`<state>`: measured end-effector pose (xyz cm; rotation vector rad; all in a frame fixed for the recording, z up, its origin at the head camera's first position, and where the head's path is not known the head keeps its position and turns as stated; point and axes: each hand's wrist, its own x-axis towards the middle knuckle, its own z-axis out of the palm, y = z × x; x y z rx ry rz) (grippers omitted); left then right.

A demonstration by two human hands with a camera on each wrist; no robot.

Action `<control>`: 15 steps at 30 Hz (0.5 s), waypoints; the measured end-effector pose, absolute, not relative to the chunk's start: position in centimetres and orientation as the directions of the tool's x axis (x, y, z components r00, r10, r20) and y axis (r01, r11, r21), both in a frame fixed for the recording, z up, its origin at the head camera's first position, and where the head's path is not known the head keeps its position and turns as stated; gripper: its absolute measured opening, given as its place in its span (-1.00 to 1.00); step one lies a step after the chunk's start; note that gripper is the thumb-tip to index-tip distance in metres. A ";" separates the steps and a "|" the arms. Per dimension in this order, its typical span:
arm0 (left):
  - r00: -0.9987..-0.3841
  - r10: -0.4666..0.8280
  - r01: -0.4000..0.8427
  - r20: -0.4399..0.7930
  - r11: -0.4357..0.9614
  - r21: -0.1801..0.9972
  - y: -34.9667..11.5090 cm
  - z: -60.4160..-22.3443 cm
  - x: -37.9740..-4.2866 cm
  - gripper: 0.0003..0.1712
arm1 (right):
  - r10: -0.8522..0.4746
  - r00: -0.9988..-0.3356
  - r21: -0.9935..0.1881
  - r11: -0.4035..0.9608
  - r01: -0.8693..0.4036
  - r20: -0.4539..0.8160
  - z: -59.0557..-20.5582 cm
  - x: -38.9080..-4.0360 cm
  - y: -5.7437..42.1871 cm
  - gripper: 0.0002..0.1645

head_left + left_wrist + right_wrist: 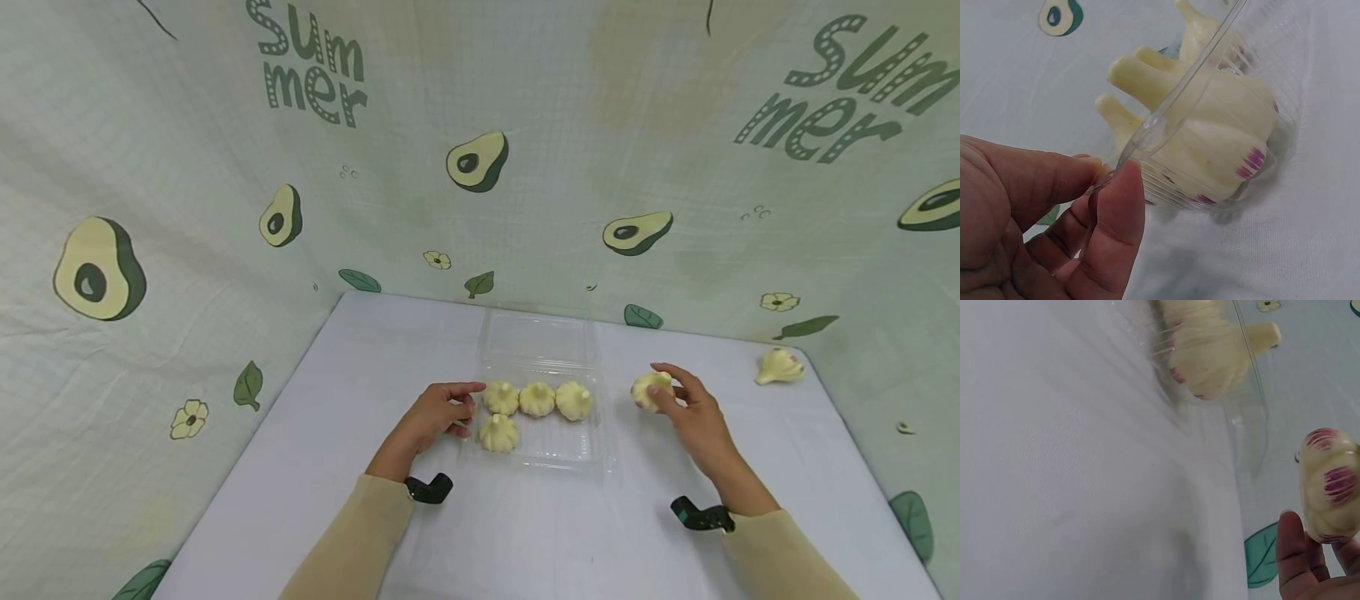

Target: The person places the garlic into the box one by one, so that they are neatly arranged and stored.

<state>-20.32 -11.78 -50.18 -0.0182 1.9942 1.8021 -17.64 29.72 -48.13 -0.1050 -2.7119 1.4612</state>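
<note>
A clear plastic clamshell box (558, 446) lies with its lid (536, 337) folded back, away from me. Inside are several garlic bulbs: three along the far side, the right one (573, 401) among them, and one (498, 433) at the near left. My left hand (437, 414) pinches the box's left rim between thumb and forefinger, plain in the left wrist view, where the rim (1147, 131) crosses in front of the bulbs. To the right of the box, my right hand (693, 412) holds another garlic bulb (1332, 487) up in its fingertips, purple streaks on its side.
One more garlic bulb (780, 367) lies at the table's far right corner. A white cloth covers the table (525, 533). Behind and at the sides hangs a curtain (540, 208) printed with avocados and leaves.
</note>
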 end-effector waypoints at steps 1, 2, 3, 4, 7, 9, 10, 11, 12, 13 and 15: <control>-0.899 0.287 -0.301 -0.332 0.145 0.942 -11.8 -50.2 -20.3 -0.46 | 0.084 -0.996 -0.831 0.556 0.034 0.016 -48.1 -17.6 29.6 -0.38; -0.899 0.289 -0.300 -0.330 0.145 0.943 -11.8 -50.2 -20.3 -0.46 | 0.084 -0.996 -0.828 0.560 0.038 0.011 -48.1 -17.6 29.5 -0.38; -0.898 0.289 -0.301 -0.331 0.145 0.943 -11.8 -50.2 -20.3 -0.46 | 0.088 -0.996 -0.826 0.561 0.046 0.004 -48.1 -17.6 29.4 -0.39; -0.898 0.288 -0.303 -0.333 0.145 0.942 -11.8 -50.2 -20.3 -0.46 | 0.098 -0.995 -0.828 0.557 0.060 -0.006 -48.0 -17.6 29.3 -0.39; -0.897 0.281 -0.313 -0.342 0.145 0.939 -11.8 -50.2 -20.3 -0.46 | 0.138 -0.989 -0.843 0.525 0.118 -0.052 -47.9 -17.7 29.0 -0.38; -0.896 0.276 -0.320 -0.349 0.145 0.936 -11.8 -50.1 -20.3 -0.46 | 0.146 -0.986 -0.865 0.479 0.146 -0.086 -47.8 -17.7 28.9 -0.38; -0.896 0.275 -0.320 -0.349 0.146 0.936 -11.8 -50.0 -20.3 -0.46 | 0.144 -0.985 -0.879 0.451 0.153 -0.098 -47.8 -17.7 28.8 -0.39; -0.896 0.275 -0.321 -0.349 0.145 0.936 -11.8 -50.0 -20.3 -0.46 | 0.137 -0.985 -0.894 0.421 0.155 -0.106 -47.7 -17.7 28.8 -0.39; -0.896 0.276 -0.320 -0.349 0.144 0.936 -11.8 -50.0 -20.3 -0.46 | 0.126 -0.986 -0.909 0.389 0.152 -0.110 -47.6 -17.7 28.7 -0.39; -0.896 0.279 -0.316 -0.345 0.146 0.937 -11.8 -50.1 -20.3 -0.47 | 0.112 -0.988 -0.922 0.360 0.143 -0.109 -47.6 -17.7 28.7 -0.38; -0.897 0.284 -0.310 -0.340 0.147 0.939 -11.8 -50.2 -20.4 -0.48 | 0.082 -0.992 -0.943 0.313 0.114 -0.093 -47.4 -17.6 28.6 -0.37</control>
